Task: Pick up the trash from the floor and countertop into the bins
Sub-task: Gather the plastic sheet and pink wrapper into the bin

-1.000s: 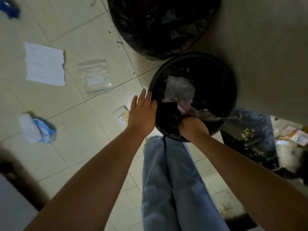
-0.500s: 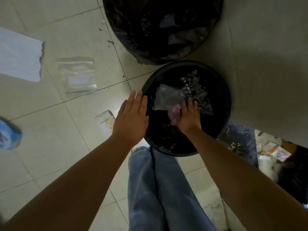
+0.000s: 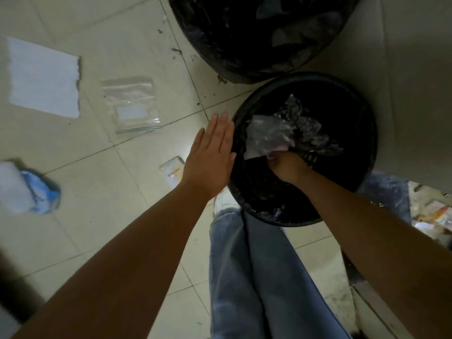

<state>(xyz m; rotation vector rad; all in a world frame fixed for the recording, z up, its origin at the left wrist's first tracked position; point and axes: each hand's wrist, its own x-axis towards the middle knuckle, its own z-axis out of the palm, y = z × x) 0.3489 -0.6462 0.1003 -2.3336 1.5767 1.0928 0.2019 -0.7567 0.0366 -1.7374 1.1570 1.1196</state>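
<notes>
Black plastic lines two round bins standing against a pale wall. The larger bin (image 3: pixel 256 37) is at the top of the view, and the smaller bin (image 3: pixel 367 133) sits just in front of it, close to the person's feet. Inside the smaller bin lies a heap of crumpled clear plastic (image 3: pixel 266 135) with a scrap of pink showing beneath it.

Two bare arms reach forward from the bottom of the view. The left hand (image 3: pixel 210 157) is flat and spread, fingers straight and together, palm down; it holds nothing and hovers at the left rim of the smaller bin, though contact with the rim cannot be confirmed. The right hand (image 3: pixel 288 167) is down inside the smaller bin, fingers curled in against the crumpled plastic and pink scrap; whether it grips them or only presses on them cannot be told.

Four pieces of trash lie on the cream tiled floor (image 3: pixel 85 216) to the left. One white sheet of paper (image 3: pixel 44 77) is farthest away. One clear zip bag (image 3: pixel 132 106) lies beside it, nearer the bins. One small white packet (image 3: pixel 172 171) is partly hidden by the left wrist. One blue and white wrapper (image 3: pixel 29 189) sits at the left edge, blurred.

Two legs in light blue jeans (image 3: pixel 256 277) show below the bin.
</notes>
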